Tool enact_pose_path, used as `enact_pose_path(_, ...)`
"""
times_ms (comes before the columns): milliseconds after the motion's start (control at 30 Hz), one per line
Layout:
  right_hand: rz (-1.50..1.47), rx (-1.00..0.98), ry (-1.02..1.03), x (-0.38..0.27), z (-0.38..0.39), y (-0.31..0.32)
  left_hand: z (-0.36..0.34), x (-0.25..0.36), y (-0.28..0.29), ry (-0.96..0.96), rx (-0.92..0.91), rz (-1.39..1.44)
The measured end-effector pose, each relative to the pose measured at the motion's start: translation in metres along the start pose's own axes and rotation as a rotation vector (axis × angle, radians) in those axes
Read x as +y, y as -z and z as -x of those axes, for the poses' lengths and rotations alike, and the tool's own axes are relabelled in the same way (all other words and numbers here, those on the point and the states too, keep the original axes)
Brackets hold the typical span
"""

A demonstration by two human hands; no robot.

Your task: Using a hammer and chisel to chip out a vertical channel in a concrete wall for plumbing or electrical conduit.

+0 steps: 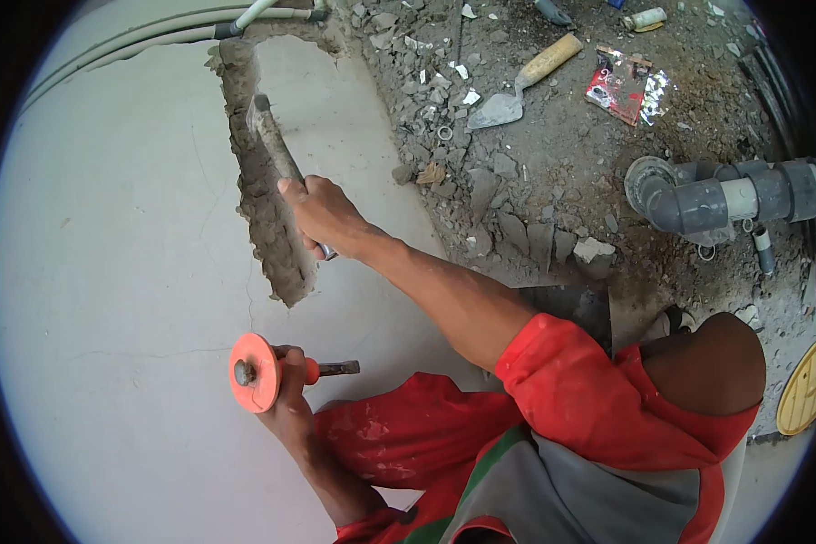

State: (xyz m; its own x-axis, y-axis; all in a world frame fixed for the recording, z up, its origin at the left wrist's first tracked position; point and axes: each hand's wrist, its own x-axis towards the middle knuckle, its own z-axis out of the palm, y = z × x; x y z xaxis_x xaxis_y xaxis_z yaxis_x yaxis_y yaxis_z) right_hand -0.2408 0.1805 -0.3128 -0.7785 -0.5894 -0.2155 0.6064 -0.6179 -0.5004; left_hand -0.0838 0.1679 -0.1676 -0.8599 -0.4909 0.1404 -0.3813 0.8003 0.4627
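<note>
My right hand (326, 208) is closed round a hammer (281, 145), whose head lies over the rough channel (276, 263) cut in the pale plastered wall (127, 272). Lower down, my left hand (290, 394) grips a chisel (334, 369) with a round orange guard (254, 385); its flat tip points right, and its struck end shows through the middle of the guard. The chisel is held below the channel's lower end, over cracked plaster.
Pale conduits (154, 38) curve along the top left. On the rubble-strewn ground (480, 218) lie a trowel (499, 109), a torn red packet (616, 86) and short pipe pieces (763, 249). A grey plastic pipe assembly (689, 204) and a yellow oval plate (800, 385) are at the right.
</note>
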Motion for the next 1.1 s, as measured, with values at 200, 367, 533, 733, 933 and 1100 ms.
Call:
enact_pose_path(200,-0.043,0.351,0.349,0.031,-0.040,-0.031,-0.005,0.005,-0.015,0.025,-0.040,0.002)
enact_pose_path(367,0.012,-0.038,-0.031,0.001,-0.020,-0.016,-0.011,0.000,-0.005,-0.009,-0.014,-0.041)
enact_pose_path(533,-0.381,0.288,0.398,-0.020,-0.038,-0.029,-0.010,0.009,-0.013,0.025,-0.028,0.017)
enact_pose_path(733,-0.263,-0.068,-0.005,-0.026,-0.048,-0.019,-0.012,0.004,-0.011,-0.002,-0.007,0.029)
enact_pose_path(933,-0.236,0.503,0.576,0.006,-0.076,-0.030,-0.013,0.008,-0.019,0.065,-0.057,0.016)
enact_pose_path(1100,-0.079,-0.022,0.043,-0.037,-0.045,-0.029,-0.014,0.006,-0.006,0.054,-0.054,-0.014)
